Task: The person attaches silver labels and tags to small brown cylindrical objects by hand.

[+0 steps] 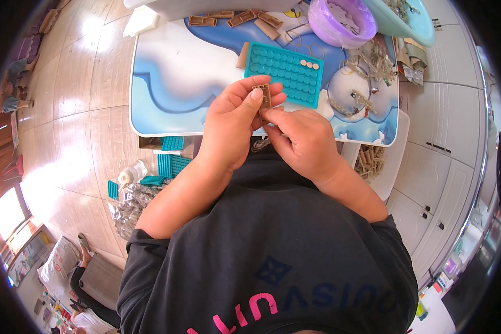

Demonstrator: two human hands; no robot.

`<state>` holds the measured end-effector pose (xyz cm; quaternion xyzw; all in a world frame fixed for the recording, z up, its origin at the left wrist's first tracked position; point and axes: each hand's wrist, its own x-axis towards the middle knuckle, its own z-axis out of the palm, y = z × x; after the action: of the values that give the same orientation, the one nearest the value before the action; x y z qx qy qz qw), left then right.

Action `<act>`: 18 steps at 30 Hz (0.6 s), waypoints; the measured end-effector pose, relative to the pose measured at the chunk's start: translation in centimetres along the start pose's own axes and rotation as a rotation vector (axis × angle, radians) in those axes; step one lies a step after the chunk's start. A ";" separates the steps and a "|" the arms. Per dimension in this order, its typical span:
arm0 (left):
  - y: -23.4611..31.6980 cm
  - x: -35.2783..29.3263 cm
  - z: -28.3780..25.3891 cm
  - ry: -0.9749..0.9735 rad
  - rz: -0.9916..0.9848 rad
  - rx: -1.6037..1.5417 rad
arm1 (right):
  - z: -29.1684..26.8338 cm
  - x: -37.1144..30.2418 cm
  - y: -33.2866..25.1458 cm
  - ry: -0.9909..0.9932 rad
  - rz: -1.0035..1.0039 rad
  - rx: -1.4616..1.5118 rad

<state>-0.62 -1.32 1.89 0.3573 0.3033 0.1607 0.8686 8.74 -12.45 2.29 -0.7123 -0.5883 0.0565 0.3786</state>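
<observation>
My left hand (228,122) is closed round a small brown plastic casing (265,96), long and hollow, with its thumb laid along the near side. My right hand (306,139) pinches at the casing's lower end. Whether its fingers also hold some small part cannot be made out. Just beyond my hands lies a teal tray (281,69) with rows of round hollows. A few pale discs (309,64) sit in its upper right corner.
Several brown casings (242,18) lie at the table's (167,83) far edge. A purple basin (342,25) holds pale pieces; a light green basin (423,22) stands beside it. Wire bundles (373,58) lie at right. Below left are more teal trays (172,165) and a clear bottle (132,171).
</observation>
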 end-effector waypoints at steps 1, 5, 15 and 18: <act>-0.1 0.0 -0.1 0.001 0.001 0.000 | -0.2 0.2 -0.1 -0.037 0.015 0.028; -0.5 0.3 -0.6 -0.068 -0.044 -0.028 | -0.5 0.4 0.5 0.097 0.104 0.106; -1.0 1.2 -1.1 -0.036 -0.092 -0.096 | -1.8 2.1 4.4 0.144 0.204 -0.087; -0.9 1.4 -1.3 -0.058 -0.124 -0.099 | -1.4 2.9 7.4 0.251 0.159 -0.293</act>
<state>-0.32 -0.61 -0.06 0.2988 0.2915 0.1109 0.9019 16.25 -10.68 -0.17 -0.8054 -0.4805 -0.0892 0.3355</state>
